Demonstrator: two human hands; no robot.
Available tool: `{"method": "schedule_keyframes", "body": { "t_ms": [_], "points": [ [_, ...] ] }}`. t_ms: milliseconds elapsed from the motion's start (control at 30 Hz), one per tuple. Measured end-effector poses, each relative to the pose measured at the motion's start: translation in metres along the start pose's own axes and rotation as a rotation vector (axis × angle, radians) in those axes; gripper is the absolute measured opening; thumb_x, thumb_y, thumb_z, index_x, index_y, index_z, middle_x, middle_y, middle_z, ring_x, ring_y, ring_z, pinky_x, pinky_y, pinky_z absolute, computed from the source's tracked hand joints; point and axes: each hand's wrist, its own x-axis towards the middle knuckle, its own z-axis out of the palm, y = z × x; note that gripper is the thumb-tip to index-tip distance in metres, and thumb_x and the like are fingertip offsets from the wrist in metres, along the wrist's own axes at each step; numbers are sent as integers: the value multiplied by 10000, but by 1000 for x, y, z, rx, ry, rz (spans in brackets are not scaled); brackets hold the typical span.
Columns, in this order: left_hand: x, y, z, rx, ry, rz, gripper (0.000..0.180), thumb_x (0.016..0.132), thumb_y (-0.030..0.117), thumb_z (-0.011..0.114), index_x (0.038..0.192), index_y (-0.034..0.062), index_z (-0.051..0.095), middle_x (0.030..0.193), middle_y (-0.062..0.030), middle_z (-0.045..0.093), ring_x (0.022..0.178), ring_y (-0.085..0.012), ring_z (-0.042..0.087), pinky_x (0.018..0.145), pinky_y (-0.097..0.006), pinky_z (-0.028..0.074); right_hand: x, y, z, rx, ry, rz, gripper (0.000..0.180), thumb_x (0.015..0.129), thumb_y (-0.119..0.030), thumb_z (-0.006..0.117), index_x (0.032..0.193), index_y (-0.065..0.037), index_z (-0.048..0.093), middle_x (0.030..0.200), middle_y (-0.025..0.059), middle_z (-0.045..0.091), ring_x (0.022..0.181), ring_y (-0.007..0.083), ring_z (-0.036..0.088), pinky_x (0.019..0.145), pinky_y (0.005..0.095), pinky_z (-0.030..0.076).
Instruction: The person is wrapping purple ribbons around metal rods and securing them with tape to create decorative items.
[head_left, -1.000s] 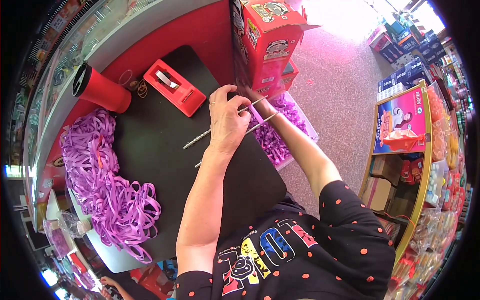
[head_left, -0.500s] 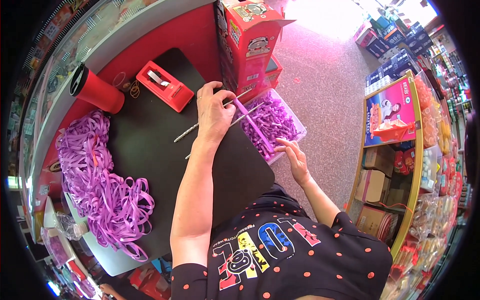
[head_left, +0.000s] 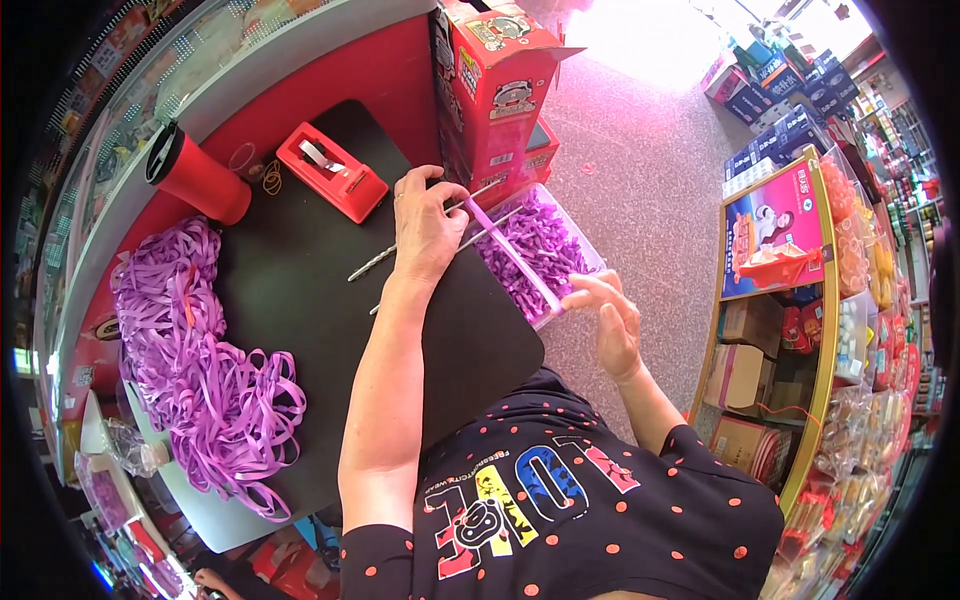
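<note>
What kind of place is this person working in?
It looks like a small shop, probably one selling gifts or toys. A yellow display shelf packed with boxed and bagged goods stands to the right, red cartons are stacked by the counter, and a heap of purple ribbon strips lies on the black worktop.

Black short-sleeved T-shirt with orange dots and colourful block letters; bare forearms.
</note>
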Motion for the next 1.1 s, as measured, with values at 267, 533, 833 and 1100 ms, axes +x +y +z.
{"method": "schedule_keyframes", "body": {
  "t_ms": [267,533,833,1100],
  "points": [
    [0,0,-1,14,46,23,169,641,2,686,803,49,698,1149,-139,544,1124,-324,478,946,-387,420,104,-14,13,317,-106,-195,574,995,-395,282,1303,54,463,924,104,693,949,153,608,1007,342,302],
    [0,-1,1,58,58,16,102,620,5,678,722,10,683,1135,-151,552,1114,-326,485,955,-388,416,214,44,62,424,-365,-19,624,1013,-461,216,1416,2,326,1047,143,666,1074,187,574,1055,361,288],
    [1,-3,4,31,53,10,99,637,31,682,736,29,672,1172,-132,540,1143,-319,455,970,-386,396,174,139,74,345,-557,290,625,1006,-478,256,1440,-31,303,1056,117,657,1075,177,560,928,333,426],
    [3,3,-4,-58,81,15,261,629,58,687,888,28,664,1127,-156,548,1120,-329,476,955,-388,406,71,76,48,405,-275,361,417,1022,-331,305,1211,-24,515,1102,64,621,978,117,552,882,271,406]
  ]
}}
